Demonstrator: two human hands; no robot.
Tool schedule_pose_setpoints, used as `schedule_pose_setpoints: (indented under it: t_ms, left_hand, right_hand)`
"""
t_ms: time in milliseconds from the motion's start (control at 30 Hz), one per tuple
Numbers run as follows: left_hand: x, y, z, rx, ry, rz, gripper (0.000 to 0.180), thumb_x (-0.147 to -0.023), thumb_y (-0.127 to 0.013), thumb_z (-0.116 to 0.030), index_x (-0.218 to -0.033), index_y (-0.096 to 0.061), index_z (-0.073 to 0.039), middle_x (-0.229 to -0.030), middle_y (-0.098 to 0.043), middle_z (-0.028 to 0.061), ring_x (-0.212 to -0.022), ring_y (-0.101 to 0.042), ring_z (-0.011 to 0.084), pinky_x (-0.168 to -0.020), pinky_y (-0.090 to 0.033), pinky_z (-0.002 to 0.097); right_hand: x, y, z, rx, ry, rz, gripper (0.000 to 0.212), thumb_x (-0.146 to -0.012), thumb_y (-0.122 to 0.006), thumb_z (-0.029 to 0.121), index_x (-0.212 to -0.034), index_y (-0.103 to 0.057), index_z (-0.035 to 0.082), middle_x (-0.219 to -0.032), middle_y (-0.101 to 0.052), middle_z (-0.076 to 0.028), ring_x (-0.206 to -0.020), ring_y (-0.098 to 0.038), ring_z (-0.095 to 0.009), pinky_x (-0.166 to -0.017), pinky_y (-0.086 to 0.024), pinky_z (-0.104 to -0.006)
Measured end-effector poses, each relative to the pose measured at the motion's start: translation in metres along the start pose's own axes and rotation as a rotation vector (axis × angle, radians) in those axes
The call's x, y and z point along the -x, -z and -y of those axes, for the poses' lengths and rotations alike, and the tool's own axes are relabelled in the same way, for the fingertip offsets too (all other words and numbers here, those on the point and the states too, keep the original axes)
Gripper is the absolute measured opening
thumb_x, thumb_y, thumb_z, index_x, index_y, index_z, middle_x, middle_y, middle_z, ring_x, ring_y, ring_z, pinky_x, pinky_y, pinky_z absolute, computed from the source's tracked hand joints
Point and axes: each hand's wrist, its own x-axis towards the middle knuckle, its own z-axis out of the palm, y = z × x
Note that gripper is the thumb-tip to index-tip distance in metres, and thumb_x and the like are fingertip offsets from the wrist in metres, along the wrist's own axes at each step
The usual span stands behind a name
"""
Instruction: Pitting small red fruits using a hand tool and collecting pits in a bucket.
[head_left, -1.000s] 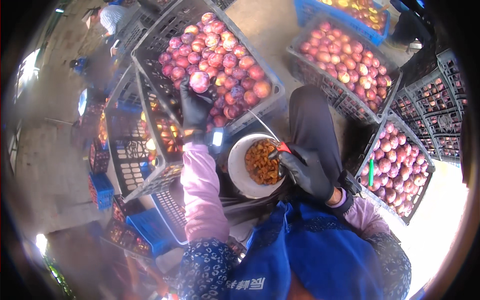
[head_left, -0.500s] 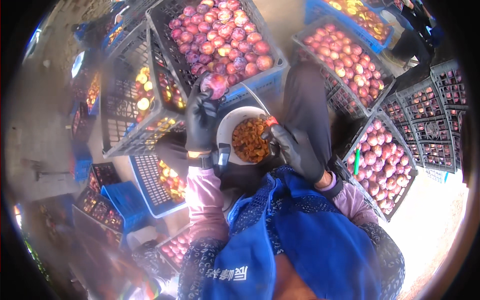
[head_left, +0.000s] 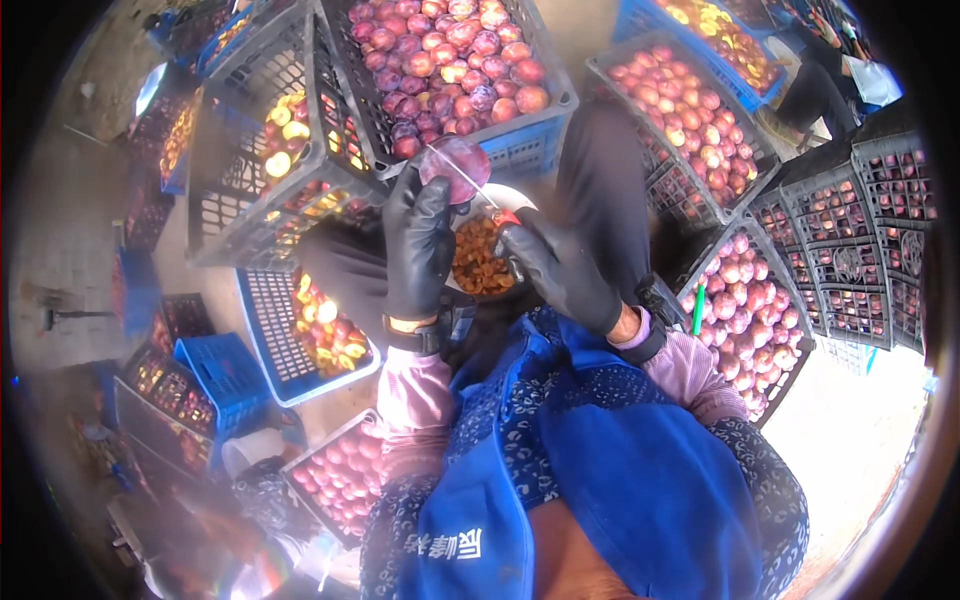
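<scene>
Plum (head_left: 470, 161) held in left hand (head_left: 420, 235), before near edge of black crate (head_left: 546, 114); knife (head_left: 478, 191) clasped in right hand (head_left: 560, 268), blade slanting up-left across plum.

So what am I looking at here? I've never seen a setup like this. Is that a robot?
No robot: these are a person's own hands in black gloves. The pictures come from a wide fisheye camera on the person's head, looking down, so straight edges bend.

The left hand holds a round purple-red fruit. The right hand grips a red-handled knife, its blade crossing in front of the fruit; whether it cuts in, I can't tell.

Below sits a white bucket with brown pieces. Around stand crates of fruit.
</scene>
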Motion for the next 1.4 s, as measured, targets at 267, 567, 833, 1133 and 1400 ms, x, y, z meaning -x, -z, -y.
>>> schedule_pose_setpoints:
  t_ms: [267,567,833,1133,1400]
  left_hand:
    - [0.007,-0.011,-0.003,-0.143,-0.013,-0.027,0.051,-0.087,-0.07,-0.023,-0.126,-0.051,0.004,-0.116,-0.058,0.0079,-0.101,-0.058,0.0145,-0.089,-0.046,0.0285]
    - [0.012,-0.023,0.01,0.008,0.096,-0.045,0.041,-0.095,-0.055,-0.026,-0.125,-0.051,0.002,-0.114,-0.057,0.0059,-0.102,-0.054,0.0139,-0.09,-0.044,0.0285]
    - [0.008,-0.021,0.011,-0.725,-0.129,-0.046,0.047,-0.094,-0.056,-0.027,-0.13,-0.044,0.001,-0.119,-0.052,0.0097,-0.109,-0.05,0.0161,-0.094,-0.041,0.0297]
    - [0.011,-0.018,0.023,0.075,0.076,-0.055,0.048,-0.098,-0.049,-0.036,-0.128,-0.047,0.001,-0.119,-0.057,0.0126,-0.108,-0.057,0.0219,-0.097,-0.043,0.0366]
    - [0.015,-0.03,0.01,-0.537,-0.032,-0.113,0.042,-0.089,-0.061,-0.019,-0.125,-0.047,0.0,-0.11,-0.056,0.009,-0.099,-0.054,0.0156,-0.087,-0.046,0.0298]
  right_hand:
    - [-0.004,0.0,-0.009,0.286,0.141,-0.078,0.029,-0.093,-0.058,0.021,-0.109,-0.058,-0.003,-0.087,-0.063,-0.025,-0.08,-0.063,-0.04,-0.067,-0.049,-0.0415]
    - [0.004,-0.006,-0.02,0.399,0.24,-0.164,0.024,-0.092,-0.059,0.02,-0.103,-0.058,-0.002,-0.079,-0.062,-0.024,-0.072,-0.062,-0.042,-0.063,-0.048,-0.0456]
    - [0.004,-0.009,-0.019,0.129,0.018,-0.097,0.027,-0.095,-0.055,0.023,-0.101,-0.059,-0.003,-0.077,-0.062,-0.024,-0.072,-0.064,-0.037,-0.063,-0.047,-0.0425]
    - [-0.002,0.004,-0.022,0.444,0.162,-0.055,0.03,-0.093,-0.059,0.027,-0.101,-0.061,-0.002,-0.077,-0.061,-0.025,-0.07,-0.063,-0.04,-0.057,-0.047,-0.0448]
    - [0.008,-0.009,-0.029,0.182,0.058,-0.099,0.028,-0.093,-0.058,0.024,-0.102,-0.06,-0.003,-0.079,-0.061,-0.025,-0.073,-0.063,-0.04,-0.06,-0.047,-0.0423]
